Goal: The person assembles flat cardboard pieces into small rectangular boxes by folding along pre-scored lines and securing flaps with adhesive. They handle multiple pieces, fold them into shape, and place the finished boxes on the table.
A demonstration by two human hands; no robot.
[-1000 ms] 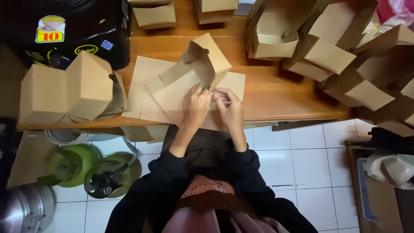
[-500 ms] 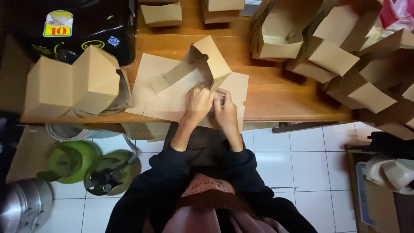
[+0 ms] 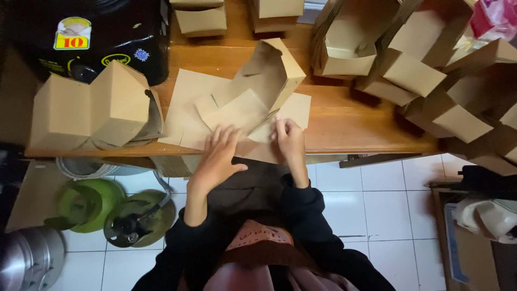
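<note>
Half-folded kraft paper box (image 3: 258, 89): on wooden table (image 3: 350, 121), atop flat box blanks (image 3: 186, 110). Left hand (image 3: 218, 156), fingers spread, presses its near flap; right hand (image 3: 290, 141), fingers curled, pinches the box's near-right edge. Box extends beyond fingertips.

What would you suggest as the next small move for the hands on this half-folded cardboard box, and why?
Probably fold the raised flap down toward the base. The half-folded box stands only partly formed on the wooden table, the left hand lies flat on its near panel, and the right hand pins the edge beside it.
</note>
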